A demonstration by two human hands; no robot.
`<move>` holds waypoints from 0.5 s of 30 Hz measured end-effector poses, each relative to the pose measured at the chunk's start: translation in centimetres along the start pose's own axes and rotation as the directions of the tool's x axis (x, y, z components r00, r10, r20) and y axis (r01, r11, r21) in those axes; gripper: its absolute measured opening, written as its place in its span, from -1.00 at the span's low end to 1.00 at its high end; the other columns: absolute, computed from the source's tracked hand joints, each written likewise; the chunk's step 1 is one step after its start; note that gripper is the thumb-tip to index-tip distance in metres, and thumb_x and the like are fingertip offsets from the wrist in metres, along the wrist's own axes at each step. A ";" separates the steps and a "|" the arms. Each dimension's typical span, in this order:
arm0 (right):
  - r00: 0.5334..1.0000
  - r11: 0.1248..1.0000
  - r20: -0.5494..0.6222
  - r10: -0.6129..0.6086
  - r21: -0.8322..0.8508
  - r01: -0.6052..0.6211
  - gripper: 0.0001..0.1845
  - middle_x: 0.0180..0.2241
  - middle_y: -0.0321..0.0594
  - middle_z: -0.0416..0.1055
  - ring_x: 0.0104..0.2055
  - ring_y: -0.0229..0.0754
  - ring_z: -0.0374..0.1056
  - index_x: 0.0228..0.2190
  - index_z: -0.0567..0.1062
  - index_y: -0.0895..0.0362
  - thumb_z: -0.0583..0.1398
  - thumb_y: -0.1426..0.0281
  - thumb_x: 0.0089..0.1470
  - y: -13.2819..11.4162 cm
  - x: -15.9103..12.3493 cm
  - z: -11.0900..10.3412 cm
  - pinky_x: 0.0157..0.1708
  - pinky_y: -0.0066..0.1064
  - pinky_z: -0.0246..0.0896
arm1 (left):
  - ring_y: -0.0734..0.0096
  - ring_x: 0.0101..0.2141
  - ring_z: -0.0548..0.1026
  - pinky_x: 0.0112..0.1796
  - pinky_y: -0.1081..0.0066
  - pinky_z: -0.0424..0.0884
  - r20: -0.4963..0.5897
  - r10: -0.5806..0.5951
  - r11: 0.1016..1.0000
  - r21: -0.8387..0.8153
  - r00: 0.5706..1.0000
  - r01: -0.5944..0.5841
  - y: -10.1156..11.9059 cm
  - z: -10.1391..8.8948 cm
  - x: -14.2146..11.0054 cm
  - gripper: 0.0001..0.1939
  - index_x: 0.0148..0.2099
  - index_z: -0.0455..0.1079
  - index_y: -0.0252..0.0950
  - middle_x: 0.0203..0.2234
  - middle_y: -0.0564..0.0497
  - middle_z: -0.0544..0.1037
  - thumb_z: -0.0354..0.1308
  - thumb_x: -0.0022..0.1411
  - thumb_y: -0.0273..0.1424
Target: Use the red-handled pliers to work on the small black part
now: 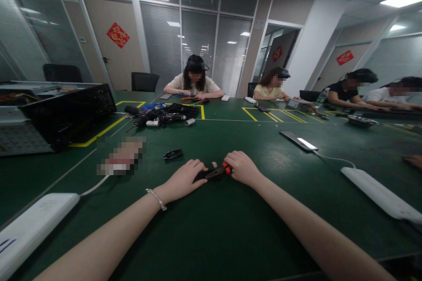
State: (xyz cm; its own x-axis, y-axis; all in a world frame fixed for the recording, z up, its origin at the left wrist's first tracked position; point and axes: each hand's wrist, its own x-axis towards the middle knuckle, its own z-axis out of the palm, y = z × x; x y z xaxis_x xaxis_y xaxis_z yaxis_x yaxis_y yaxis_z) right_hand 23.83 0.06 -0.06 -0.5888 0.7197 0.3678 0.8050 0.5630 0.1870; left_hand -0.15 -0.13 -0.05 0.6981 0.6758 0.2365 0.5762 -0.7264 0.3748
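Green tabletop [217, 232]: left hand [183, 180] pinching small black piece [200, 175], right hand [242, 167] gripping red-handled metal pliers [216, 172]. Handling underway; completion unclear.

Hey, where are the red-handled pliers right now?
The red-handled pliers are near the middle of the head view, in the right hand, with their tip near the left hand.

The green table [231, 237] carries 1 computer case [82, 116] and a dark pile [165, 115].
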 end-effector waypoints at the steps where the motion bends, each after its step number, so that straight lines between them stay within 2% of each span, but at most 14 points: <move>1: 1.000 1.000 0.001 0.002 -0.001 -0.002 -0.82 -0.37 -0.18 0.32 -0.33 -0.20 0.15 -0.40 0.37 0.18 0.10 0.54 -0.17 0.0 0.0 0.0 -0.31 -0.40 -0.01 | 0.30 -0.19 0.29 -0.21 0.34 0.25 0.001 0.001 1.000 -0.001 1.000 -0.001 0.0 0.0 0.0 -0.78 -0.12 0.22 -0.22 -0.21 0.01 0.31 0.04 0.16 -0.31; 15: 1.000 1.000 0.016 -0.008 -0.006 0.008 -0.78 -0.35 -0.16 0.32 -0.30 -0.18 0.15 -0.38 0.38 0.18 0.10 0.55 -0.19 0.1 0.0 0.2 -0.30 -0.39 -0.01 | 0.31 -0.21 0.29 -0.21 0.34 0.26 -0.017 0.017 0.999 0.036 1.000 -0.016 0.0 0.1 0.1 -0.79 -0.13 0.22 -0.22 -0.24 0.03 0.31 0.05 0.16 -0.32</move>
State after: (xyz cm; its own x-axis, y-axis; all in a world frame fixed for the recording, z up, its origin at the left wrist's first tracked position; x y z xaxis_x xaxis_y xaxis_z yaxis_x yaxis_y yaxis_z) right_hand 23.95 0.20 -0.21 -0.5961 0.7216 0.3520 0.8008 0.5663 0.1951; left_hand -0.04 -0.15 -0.12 0.7005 0.6657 0.2574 0.5800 -0.7411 0.3381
